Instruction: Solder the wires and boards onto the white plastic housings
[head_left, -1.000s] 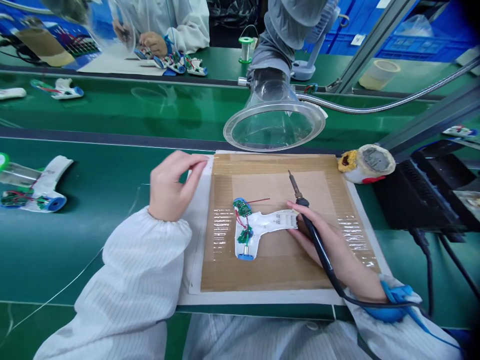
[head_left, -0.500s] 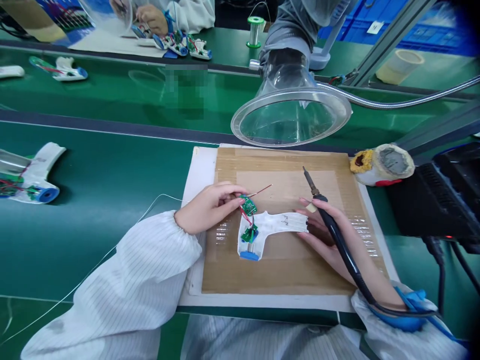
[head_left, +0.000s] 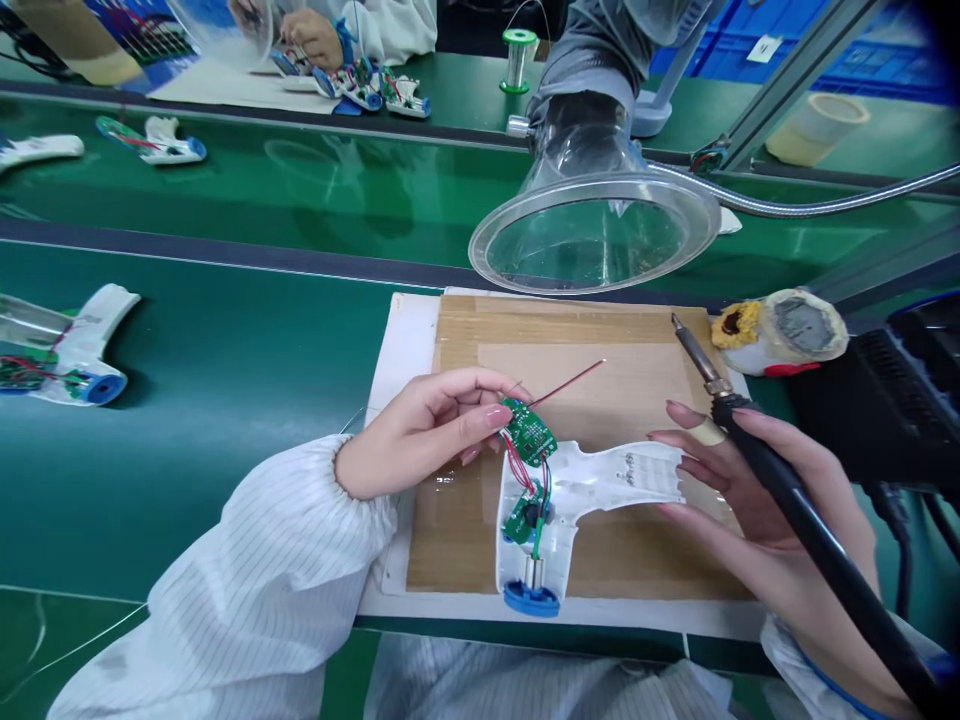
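A white plastic housing (head_left: 592, 478) with a blue cap at its near end is lifted over the brown work board (head_left: 570, 330). My left hand (head_left: 431, 425) pinches a small green circuit board (head_left: 530, 432) joined to the housing by red wires; a thin red wire juts up to the right. A second green board sits inside the housing. My right hand (head_left: 739, 480) supports the housing's handle end with its fingers and grips a black soldering iron (head_left: 780, 480), tip pointing up and away.
A clear fume funnel (head_left: 592, 225) on a flexible hose hangs beyond the board. A tip-cleaning sponge holder (head_left: 780, 330) and black soldering station (head_left: 892, 400) lie at right. Another housing (head_left: 71, 350) rests on the green belt at left. Someone's hands (head_left: 315, 35) work across the belt.
My left hand came from the mat's left edge to the green circuit board and pinched it. Both hands have raised the housing nearer to me; the iron swung right.
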